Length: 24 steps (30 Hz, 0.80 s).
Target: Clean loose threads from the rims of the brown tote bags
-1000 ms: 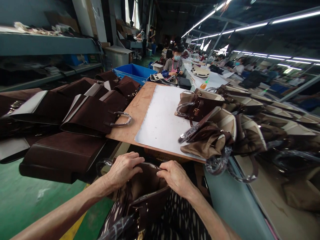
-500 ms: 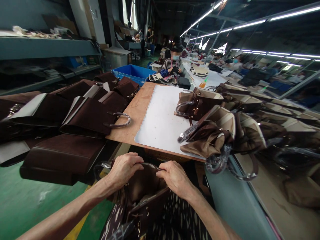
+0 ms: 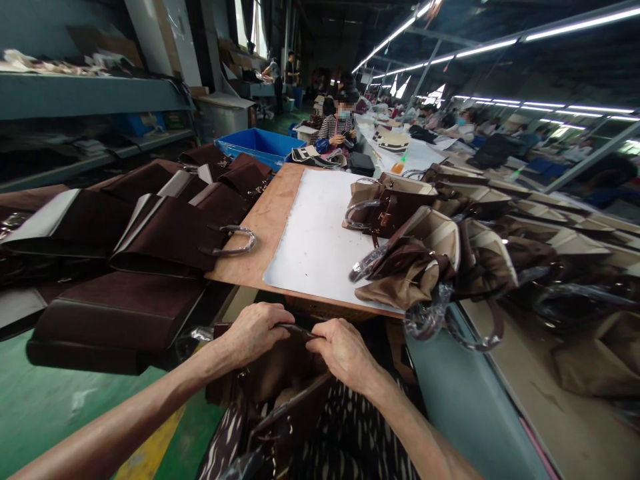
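A dark brown handbag [image 3: 290, 417] with a brown lining rests on my lap, its mouth open toward me. My left hand [image 3: 257, 333] pinches the far top edge of the bag between thumb and fingers. A short way to the right, my right hand [image 3: 345, 350] grips the same edge. Between the two hands a short stretch of the rim shows. Gold-coloured metal fittings and a plastic-wrapped handle sit on the bag's near side; its lower part is hidden in shadow.
Dark brown bag bodies [image 3: 155, 233] are piled on the left. Lined bags with wrapped handles [image 3: 430, 247] crowd the right. A wooden board [image 3: 235, 267] bearing a white sheet [image 3: 315, 247] lies ahead. Behind it are a blue bin [image 3: 257, 148] and a seated co-worker [image 3: 337, 127].
Both hands keep their hold on the bag's edge, with only slight finger movement. The whole view has shifted slightly, so the surroundings sit a little further left.
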### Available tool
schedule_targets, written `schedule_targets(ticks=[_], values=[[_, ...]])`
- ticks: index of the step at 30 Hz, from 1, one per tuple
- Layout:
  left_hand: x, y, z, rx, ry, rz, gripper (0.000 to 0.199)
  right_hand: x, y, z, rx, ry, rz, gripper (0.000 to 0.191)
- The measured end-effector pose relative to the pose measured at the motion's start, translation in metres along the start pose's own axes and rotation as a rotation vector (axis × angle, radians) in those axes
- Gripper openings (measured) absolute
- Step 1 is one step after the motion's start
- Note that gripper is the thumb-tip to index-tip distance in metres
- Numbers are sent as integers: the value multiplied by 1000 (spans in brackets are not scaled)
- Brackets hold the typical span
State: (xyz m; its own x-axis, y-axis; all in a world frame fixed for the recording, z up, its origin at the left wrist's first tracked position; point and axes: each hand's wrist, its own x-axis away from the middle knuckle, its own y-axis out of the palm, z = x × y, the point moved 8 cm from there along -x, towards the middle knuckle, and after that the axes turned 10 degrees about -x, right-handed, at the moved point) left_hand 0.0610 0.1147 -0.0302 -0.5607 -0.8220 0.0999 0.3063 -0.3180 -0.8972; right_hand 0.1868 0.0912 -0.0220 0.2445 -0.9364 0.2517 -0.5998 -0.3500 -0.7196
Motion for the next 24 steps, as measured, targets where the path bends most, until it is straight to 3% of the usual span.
schedule_targets(ticks=[5,11,18,24], values=[[-15,0,14,107,100,-138,20,-2,1,-2,-8,-29,1,19],[-19,3,11,172,-55,-255,14,-3,-3,-5,-32,-34,-9,18],[-8,-15,13,89,-163,-116,15,-10,-8,-15,-33,-169,-14,20],[1,-6,15,25,-162,-78,20,-10,2,-18,-97,-252,4,20]])
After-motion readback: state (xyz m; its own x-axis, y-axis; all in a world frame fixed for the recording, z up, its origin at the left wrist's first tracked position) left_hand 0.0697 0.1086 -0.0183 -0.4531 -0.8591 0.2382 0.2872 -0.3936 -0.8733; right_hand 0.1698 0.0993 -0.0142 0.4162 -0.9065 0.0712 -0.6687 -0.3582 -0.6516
